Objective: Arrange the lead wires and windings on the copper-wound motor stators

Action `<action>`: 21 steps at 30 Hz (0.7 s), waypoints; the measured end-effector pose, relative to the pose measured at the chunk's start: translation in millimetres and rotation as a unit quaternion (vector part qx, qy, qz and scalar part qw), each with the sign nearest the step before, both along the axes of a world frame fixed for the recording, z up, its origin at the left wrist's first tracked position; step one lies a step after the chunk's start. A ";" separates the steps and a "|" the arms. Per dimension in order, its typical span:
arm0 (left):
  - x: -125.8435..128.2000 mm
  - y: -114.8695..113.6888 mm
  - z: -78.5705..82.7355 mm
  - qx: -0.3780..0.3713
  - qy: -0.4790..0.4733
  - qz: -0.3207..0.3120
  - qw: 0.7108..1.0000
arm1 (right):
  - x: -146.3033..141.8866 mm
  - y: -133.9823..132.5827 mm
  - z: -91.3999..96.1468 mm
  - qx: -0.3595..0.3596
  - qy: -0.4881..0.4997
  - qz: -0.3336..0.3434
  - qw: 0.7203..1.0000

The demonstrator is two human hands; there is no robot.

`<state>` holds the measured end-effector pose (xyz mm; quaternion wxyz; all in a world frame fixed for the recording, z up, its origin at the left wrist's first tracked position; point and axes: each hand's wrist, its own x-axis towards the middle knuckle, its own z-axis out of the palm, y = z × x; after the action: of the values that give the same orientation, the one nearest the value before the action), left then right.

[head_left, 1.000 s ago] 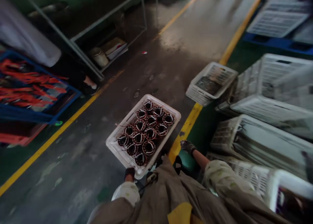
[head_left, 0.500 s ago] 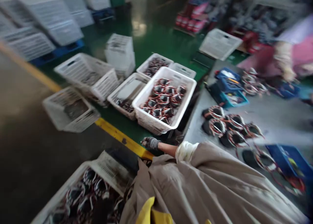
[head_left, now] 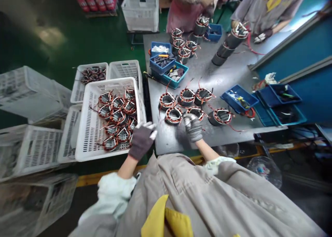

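My left hand [head_left: 142,138], in a dark glove with pale fingertips, is between the white crate and the table edge. Its fingers are partly stretched, with nothing seen in them. In a grey striped glove, my right hand [head_left: 193,127] is closed at the near rim of a motor stator [head_left: 198,111], a dark ring with copper windings and white ties; its grip is partly hidden. Left of it stands another stator [head_left: 174,115], and to the right a stator [head_left: 222,116] with red leads. Several stators [head_left: 118,116] lie inside the white crate [head_left: 84,133].
The metal table [head_left: 166,143] carries blue bins [head_left: 240,98] and a teal bin [head_left: 178,74] of small parts. Across it, a person in pink [head_left: 178,9] and a person in grey [head_left: 255,12] handle stacked stators. More crates [head_left: 38,150] stand at left.
My view has swung right, from the crates on the floor toward the table. Both hands now show, with the right at a stator; earlier only one gloved hand showed, beside the crate.
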<state>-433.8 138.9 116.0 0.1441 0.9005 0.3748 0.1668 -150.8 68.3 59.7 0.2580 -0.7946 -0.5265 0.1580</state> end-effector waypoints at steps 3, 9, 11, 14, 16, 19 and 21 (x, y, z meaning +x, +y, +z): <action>96.0 37.7 -4.9 -0.004 0.099 -0.133 0.986 | 55.4 11.3 -9.9 -0.039 -0.058 -0.057 0.996; 170.2 47.4 -54.5 -0.096 0.247 -0.197 0.944 | 61.9 -5.6 -33.3 -0.148 -0.119 0.005 0.982; 160.5 34.6 -62.5 -0.117 0.258 -0.201 0.938 | 51.9 -20.8 -35.6 -0.171 -0.122 0.017 0.978; 136.1 9.2 -66.1 -0.155 0.258 -0.215 0.929 | 35.6 -43.0 -37.9 -0.195 -0.095 0.031 0.976; 123.3 -5.4 -68.3 -0.187 0.246 -0.217 0.926 | 25.1 -51.4 -40.0 -0.199 -0.056 0.031 0.978; 117.6 -14.7 -74.4 -0.245 0.205 -0.191 0.928 | 16.6 -50.8 -43.0 -0.187 0.020 0.004 0.982; 120.9 -11.0 -78.1 -0.286 0.158 -0.145 0.934 | 19.1 -45.5 -44.4 -0.165 0.078 -0.038 0.982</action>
<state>-312.9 128.0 37.9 0.3573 0.8804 0.2898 -0.1150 -131.7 22.8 15.3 0.1695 -0.8308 -0.4407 0.2948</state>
